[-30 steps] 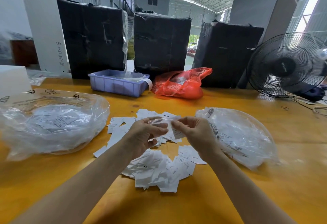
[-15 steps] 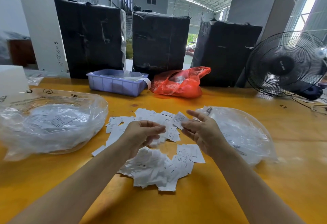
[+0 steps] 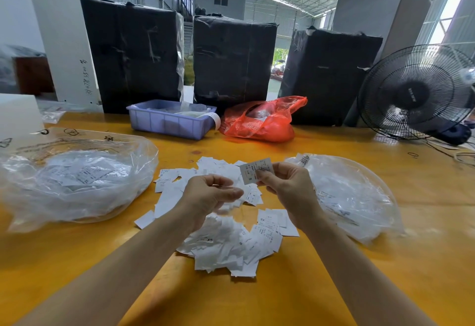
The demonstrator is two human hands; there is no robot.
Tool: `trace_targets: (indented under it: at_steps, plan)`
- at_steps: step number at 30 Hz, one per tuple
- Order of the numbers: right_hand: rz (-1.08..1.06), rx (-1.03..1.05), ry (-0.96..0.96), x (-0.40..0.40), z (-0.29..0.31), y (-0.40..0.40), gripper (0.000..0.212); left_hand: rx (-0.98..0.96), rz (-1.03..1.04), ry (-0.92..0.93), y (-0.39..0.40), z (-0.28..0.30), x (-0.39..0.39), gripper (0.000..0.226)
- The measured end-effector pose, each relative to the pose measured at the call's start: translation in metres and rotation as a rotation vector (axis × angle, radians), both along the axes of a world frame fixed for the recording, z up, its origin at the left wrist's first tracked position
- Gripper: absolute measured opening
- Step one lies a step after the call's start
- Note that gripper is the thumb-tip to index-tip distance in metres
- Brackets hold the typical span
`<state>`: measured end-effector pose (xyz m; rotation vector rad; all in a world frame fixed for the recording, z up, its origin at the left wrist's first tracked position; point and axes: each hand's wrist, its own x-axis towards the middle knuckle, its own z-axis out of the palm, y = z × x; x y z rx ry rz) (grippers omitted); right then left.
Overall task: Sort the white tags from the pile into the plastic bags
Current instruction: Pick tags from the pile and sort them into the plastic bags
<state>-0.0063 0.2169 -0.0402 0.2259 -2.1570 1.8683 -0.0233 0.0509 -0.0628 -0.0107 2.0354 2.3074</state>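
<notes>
Since the earlier frame, one tag [image 3: 254, 170] was lifted clear, pinched by the right hand [image 3: 288, 186]; the left hand [image 3: 210, 194] was curled, seemingly empty. Misreading its size could have sent it into the wrong bag [image 3: 359, 197].

At frame centre the right hand [image 3: 288, 189] pinches one white tag [image 3: 253, 171] above the pile [image 3: 226, 243] on the tabletop [image 3: 308, 287]; the left hand [image 3: 208, 197] curls beside it, with plastic bags at left [image 3: 74, 179] and right [image 3: 352, 194].
</notes>
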Motion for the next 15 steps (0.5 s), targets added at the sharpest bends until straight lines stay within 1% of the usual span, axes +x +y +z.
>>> trace_targets:
  at_steps: [4, 9, 13, 15]
  plan:
    - [0.009, 0.004, 0.020, 0.0016, 0.0009, -0.0003, 0.011, 0.006, -0.012, 0.000, 0.0000, -0.0004, 0.0000, 0.029]
    - [0.023, 0.039, 0.021, 0.0005, -0.0004, -0.0007, 0.014, 0.006, -0.019, 0.004, 0.0013, 0.0006, 0.0005, 0.025]
    - [0.063, 0.118, -0.015, 0.0010, -0.0033, -0.0007, 0.010, 0.027, -0.027, -0.008, 0.0001, 0.0011, 0.0003, 0.027]
    - [0.066, 0.113, -0.019, 0.0005, -0.0046, -0.0020, 0.009, 0.042, -0.023, -0.012, -0.0007, 0.0008, -0.0005, 0.028]
